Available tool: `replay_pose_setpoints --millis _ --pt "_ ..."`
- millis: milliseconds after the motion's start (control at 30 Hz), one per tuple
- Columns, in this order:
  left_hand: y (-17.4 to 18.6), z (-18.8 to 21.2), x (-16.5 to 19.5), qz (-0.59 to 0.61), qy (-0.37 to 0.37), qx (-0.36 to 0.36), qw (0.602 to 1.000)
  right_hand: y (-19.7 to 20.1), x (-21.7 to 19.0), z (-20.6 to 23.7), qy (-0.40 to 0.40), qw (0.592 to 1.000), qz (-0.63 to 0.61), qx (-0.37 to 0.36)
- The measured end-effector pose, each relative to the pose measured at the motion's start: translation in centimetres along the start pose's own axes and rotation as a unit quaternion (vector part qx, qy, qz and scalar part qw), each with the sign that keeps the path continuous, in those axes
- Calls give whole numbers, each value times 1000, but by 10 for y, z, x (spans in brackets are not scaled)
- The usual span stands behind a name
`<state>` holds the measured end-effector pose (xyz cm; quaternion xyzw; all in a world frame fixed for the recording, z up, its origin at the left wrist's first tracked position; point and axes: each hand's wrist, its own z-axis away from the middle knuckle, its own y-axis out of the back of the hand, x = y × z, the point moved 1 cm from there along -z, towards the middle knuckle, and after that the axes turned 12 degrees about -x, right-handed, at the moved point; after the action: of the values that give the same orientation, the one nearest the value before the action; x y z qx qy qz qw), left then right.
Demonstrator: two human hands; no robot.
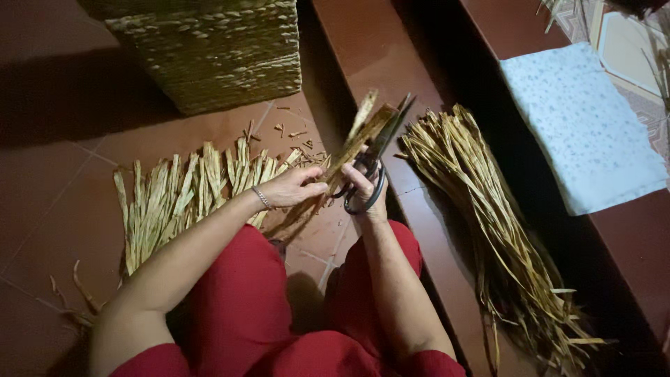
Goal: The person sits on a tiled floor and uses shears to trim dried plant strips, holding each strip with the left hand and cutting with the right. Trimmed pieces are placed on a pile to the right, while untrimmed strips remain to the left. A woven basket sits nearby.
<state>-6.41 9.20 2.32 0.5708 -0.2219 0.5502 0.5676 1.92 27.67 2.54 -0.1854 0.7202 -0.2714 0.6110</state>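
Near: red-clothed lap. Left hand (289, 188) grasps a bunch of dried fibre strips (352, 143), held above the floor; right hand (363, 183), fingers through the handles, closes black scissors (373, 164) on that bunch. Left of the hands: row of cut strips (181, 195) on the tiles, apparently finished. Right: long uncut bundle (488, 230) on the step, sizeable, so much seemingly remains. Far: woven basket (216, 52), pale cloth (586, 126).
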Motion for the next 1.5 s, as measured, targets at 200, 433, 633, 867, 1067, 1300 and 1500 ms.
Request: replay_pose_setpoints --millis 200,433,633,867,1067,1300,1500 --pt "-20 -11 24 -109 234 -17 966 -5 -7 0 -2 996 84 -21" --pt "-19 11 19 71 114 119 984 -24 -13 4 -61 993 60 -84" --pt "4 7 8 207 -60 280 936 -50 -12 13 -53 967 222 -109" --pt "-5 6 10 331 -85 327 881 -61 6 20 -18 961 244 -126" --pt "-10 10 15 341 -115 327 874 -54 19 17 37 943 311 -114" --pt "-9 10 10 314 -100 336 882 -48 23 25 52 921 372 -107" --pt "10 31 13 318 -70 326 887 -35 22 22 -34 941 314 -121"
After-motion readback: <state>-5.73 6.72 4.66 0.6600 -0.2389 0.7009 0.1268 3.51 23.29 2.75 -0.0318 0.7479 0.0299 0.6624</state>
